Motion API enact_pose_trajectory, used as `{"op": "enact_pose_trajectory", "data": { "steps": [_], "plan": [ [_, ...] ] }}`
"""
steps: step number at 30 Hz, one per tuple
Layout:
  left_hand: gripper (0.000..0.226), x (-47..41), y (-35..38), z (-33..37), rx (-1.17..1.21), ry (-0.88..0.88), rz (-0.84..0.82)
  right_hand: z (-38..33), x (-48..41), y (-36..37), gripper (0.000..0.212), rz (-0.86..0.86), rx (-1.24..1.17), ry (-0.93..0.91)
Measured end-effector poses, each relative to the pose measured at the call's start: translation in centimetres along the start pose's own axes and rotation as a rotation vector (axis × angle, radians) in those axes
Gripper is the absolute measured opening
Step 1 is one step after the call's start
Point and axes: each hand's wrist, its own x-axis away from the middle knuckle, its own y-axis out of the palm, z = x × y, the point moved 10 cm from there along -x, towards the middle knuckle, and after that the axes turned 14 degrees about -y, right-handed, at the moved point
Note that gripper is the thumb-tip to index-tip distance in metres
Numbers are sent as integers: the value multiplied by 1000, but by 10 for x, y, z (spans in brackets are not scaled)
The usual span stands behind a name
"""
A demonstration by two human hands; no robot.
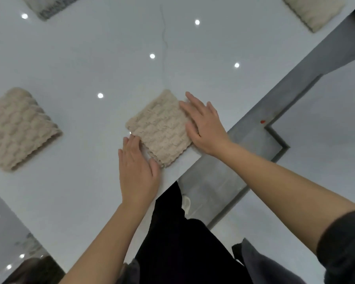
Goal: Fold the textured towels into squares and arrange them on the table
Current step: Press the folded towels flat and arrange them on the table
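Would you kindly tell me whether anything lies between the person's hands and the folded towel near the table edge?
Nothing visible does. The right hand rests flat on the towel, on its right side, and the left hand touches its near left edge. The other folded towel on the left lies well apart on the table.

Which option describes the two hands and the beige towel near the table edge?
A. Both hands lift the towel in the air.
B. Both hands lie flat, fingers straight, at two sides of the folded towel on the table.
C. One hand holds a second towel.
B: the left hand and the right hand lie flat with straight fingers at opposite sides of the folded beige towel, which rests on the white table.
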Motion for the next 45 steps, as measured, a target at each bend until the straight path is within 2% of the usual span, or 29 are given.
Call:
{"op": "enact_pose_trajectory", "data": {
  "steps": [3, 6, 13, 18, 27, 45],
  "plan": [
    [51, -5, 9, 6, 60, -90, 32, 8, -7, 3, 55, -77, 19, -88],
    [66, -2, 23, 11, -41, -101, 71, 7, -11, 6, 56, -139, 15, -165],
    [66, -6, 39, 23, -109, -224, 187, 3, -25, 8, 57, -213, 9, -303],
    [68, -11, 31, 22, -4, -332, 257, 0, -43, 4, 57, -215, -16, -341],
    [65, 0, 40, 5, -220, -360, 261, -24, -32, 35, 57, -258, 44, -399],
    [62, -15, 46, 20, -253, -287, 273, -23, -34, 44, 55, -230, 130, -378]
  ]
}}
